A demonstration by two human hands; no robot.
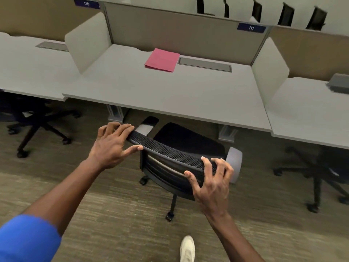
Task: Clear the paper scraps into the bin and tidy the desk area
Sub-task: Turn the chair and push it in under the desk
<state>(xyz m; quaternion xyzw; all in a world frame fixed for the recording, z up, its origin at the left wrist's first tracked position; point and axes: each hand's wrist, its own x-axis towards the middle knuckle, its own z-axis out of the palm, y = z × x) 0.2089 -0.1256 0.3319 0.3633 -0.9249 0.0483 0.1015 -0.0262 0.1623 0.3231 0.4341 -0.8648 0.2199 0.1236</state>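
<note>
A black mesh office chair (170, 152) stands in front of the grey desk (151, 91), its seat partly under the desk edge. My left hand (113, 144) rests on the left end of the chair's backrest top, fingers spread and curled over it. My right hand (211, 182) grips the right end of the backrest top, thumb on the near side. A pink folder (162, 60) lies flat near the back of the desk. No paper scraps or bin are in view.
White side dividers (86, 42) (270, 69) flank the desk, with a grey cable hatch (204, 64) beside the folder. Neighbouring desks with black chairs (37, 121) (319, 173) stand left and right. My white shoe (187, 248) is on the carpet.
</note>
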